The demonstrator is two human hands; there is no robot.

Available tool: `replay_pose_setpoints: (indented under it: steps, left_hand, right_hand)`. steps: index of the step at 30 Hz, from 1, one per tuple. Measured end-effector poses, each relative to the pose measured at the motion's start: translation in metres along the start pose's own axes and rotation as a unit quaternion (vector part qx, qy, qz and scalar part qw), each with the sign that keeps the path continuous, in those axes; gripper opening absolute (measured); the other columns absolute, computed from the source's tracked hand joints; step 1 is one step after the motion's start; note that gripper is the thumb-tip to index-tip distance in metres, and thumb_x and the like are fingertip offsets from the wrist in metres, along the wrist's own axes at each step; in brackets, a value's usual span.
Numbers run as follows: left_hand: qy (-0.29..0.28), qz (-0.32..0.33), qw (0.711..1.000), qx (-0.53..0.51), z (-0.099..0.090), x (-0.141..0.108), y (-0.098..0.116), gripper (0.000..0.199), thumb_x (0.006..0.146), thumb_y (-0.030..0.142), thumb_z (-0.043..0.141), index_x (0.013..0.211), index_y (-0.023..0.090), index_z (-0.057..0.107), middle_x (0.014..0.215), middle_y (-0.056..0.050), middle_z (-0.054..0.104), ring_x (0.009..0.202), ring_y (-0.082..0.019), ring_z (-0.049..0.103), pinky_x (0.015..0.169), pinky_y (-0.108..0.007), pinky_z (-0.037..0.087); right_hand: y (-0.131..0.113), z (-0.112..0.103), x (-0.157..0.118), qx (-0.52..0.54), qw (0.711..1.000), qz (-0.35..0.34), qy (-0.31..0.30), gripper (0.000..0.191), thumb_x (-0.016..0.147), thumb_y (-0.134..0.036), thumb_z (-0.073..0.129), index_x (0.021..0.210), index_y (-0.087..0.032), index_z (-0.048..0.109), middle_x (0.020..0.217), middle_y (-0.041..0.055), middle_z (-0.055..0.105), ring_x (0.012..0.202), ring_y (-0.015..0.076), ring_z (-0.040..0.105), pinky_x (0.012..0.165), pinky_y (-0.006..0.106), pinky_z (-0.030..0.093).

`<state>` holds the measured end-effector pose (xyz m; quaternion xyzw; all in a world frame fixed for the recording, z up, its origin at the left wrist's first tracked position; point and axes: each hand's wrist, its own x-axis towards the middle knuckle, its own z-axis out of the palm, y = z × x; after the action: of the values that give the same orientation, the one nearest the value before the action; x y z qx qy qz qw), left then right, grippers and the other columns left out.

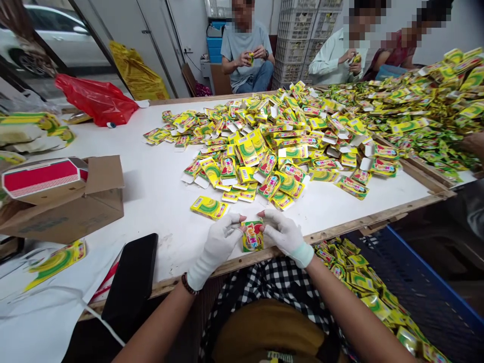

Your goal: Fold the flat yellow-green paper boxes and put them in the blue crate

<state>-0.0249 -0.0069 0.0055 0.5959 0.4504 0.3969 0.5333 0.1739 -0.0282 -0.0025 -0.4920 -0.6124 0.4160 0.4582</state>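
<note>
Both my hands wear white gloves with the fingertips bare. Between them, at the table's front edge, a small yellow-green box (252, 237) with colourful lettering stands upright. My left hand (223, 239) pinches its left side with thumb and fingers. From the right, my right hand (283, 233) grips the opposite side, its thumb against the box. Just beyond my left hand lies another yellow-green box (208, 207), flat on the white table (162, 191). A large heap of similar boxes (264, 151), some with white flaps standing up, spreads behind it.
At left stand a cardboard carton (75, 217) and a black phone (130, 275) on the table edge. A red plastic bag (96, 98) lies farther back. A blue crate (427, 272) of filled boxes sits below, right. Wooden strips (425, 176) divide off small packets. Several people sit opposite.
</note>
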Motion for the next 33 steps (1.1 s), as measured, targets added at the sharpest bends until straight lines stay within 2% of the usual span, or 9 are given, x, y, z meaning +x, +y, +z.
replay_pose_setpoints:
  steps: [5, 7, 10, 14, 16, 22, 24, 28, 33]
  left_hand:
    - [-0.013, 0.005, 1.000, 0.004, -0.003, 0.004, 0.008, 0.017, 0.081, 0.031, 0.063, 0.088, 0.015, 0.064, 0.087, -0.005, 0.066, 0.083, -0.017, 0.064, 0.077, -0.030, 0.056]
    - [0.012, -0.022, 0.998, -0.050, -0.002, 0.006, 0.007, 0.026, 0.078, 0.030, 0.066, 0.099, 0.016, 0.061, 0.087, -0.003, 0.065, 0.080, -0.015, 0.064, 0.074, -0.028, 0.056]
    - [0.029, -0.034, 0.994, -0.096, -0.001, 0.004, 0.004, 0.045, 0.077, 0.028, 0.069, 0.118, 0.018, 0.052, 0.091, -0.002, 0.065, 0.081, -0.014, 0.065, 0.075, -0.029, 0.056]
    - [0.018, 0.072, 0.996, 0.055, -0.004, -0.005, 0.007, 0.015, 0.085, 0.028, 0.060, 0.094, 0.017, 0.066, 0.095, -0.006, 0.068, 0.091, -0.018, 0.064, 0.085, -0.032, 0.053]
    - [0.013, 0.123, 0.985, 0.119, -0.005, -0.009, 0.013, 0.014, 0.088, 0.027, 0.058, 0.090, 0.018, 0.068, 0.094, -0.006, 0.069, 0.092, -0.018, 0.064, 0.087, -0.032, 0.051]
    - [-0.004, 0.062, 0.991, 0.116, -0.006, -0.005, 0.030, 0.018, 0.087, 0.030, 0.058, 0.091, 0.017, 0.069, 0.088, -0.004, 0.073, 0.079, -0.016, 0.067, 0.074, -0.027, 0.055]
    - [-0.011, 0.071, 0.990, 0.125, -0.007, -0.004, 0.030, 0.018, 0.088, 0.029, 0.056, 0.092, 0.017, 0.069, 0.088, -0.004, 0.073, 0.079, -0.016, 0.066, 0.074, -0.027, 0.055]
    - [-0.057, 0.177, 0.961, 0.202, -0.014, -0.011, 0.026, 0.016, 0.091, 0.020, 0.052, 0.094, 0.017, 0.067, 0.091, -0.005, 0.069, 0.083, -0.015, 0.063, 0.079, -0.028, 0.052]
    - [-0.100, 0.301, 0.889, 0.330, -0.017, -0.024, 0.022, 0.020, 0.087, 0.008, 0.047, 0.094, 0.016, 0.064, 0.092, -0.008, 0.064, 0.086, -0.017, 0.060, 0.074, -0.029, 0.051]
  right_hand:
    - [-0.003, -0.002, 0.013, -0.010, 0.999, -0.017, -0.046, 0.015, 0.088, -0.030, 0.057, 0.088, -0.018, 0.065, 0.085, 0.0040, 0.067, 0.080, 0.0162, 0.062, 0.076, 0.030, 0.054]
    - [-0.002, 0.000, 0.016, 0.023, 0.999, -0.006, -0.041, 0.016, 0.087, -0.030, 0.058, 0.095, -0.018, 0.064, 0.083, 0.0030, 0.065, 0.077, 0.0152, 0.061, 0.072, 0.029, 0.054]
    - [-0.002, 0.003, 0.017, 0.080, 0.996, 0.009, -0.037, 0.033, 0.086, -0.029, 0.059, 0.118, -0.019, 0.057, 0.093, 0.0042, 0.065, 0.080, 0.0152, 0.063, 0.071, 0.029, 0.055]
    - [-0.010, 0.001, 0.014, -0.035, 0.995, -0.087, -0.021, 0.013, 0.088, -0.026, 0.058, 0.096, -0.019, 0.065, 0.094, 0.0063, 0.068, 0.086, 0.0178, 0.064, 0.079, 0.033, 0.053]
    - [-0.016, -0.001, 0.014, -0.072, 0.987, -0.141, -0.030, 0.011, 0.089, -0.026, 0.057, 0.088, -0.020, 0.067, 0.089, 0.0060, 0.069, 0.084, 0.0182, 0.064, 0.078, 0.033, 0.053]
    - [-0.030, -0.003, 0.017, -0.107, 0.988, -0.106, -0.035, 0.011, 0.088, -0.025, 0.059, 0.088, -0.019, 0.068, 0.080, 0.0032, 0.069, 0.072, 0.0160, 0.063, 0.068, 0.029, 0.050]
    - [-0.032, -0.005, 0.018, -0.108, 0.988, -0.105, -0.044, 0.011, 0.088, -0.024, 0.058, 0.088, -0.019, 0.068, 0.080, 0.0033, 0.069, 0.073, 0.0161, 0.063, 0.068, 0.029, 0.050]
    - [-0.026, -0.014, 0.015, -0.081, 0.980, -0.160, -0.090, 0.014, 0.091, -0.022, 0.055, 0.090, -0.019, 0.068, 0.088, 0.0057, 0.069, 0.082, 0.0168, 0.064, 0.076, 0.030, 0.054]
    - [-0.013, -0.020, 0.001, -0.063, 0.970, -0.199, -0.126, 0.017, 0.090, -0.020, 0.058, 0.104, -0.022, 0.068, 0.109, 0.0096, 0.065, 0.099, 0.0190, 0.063, 0.086, 0.034, 0.053]
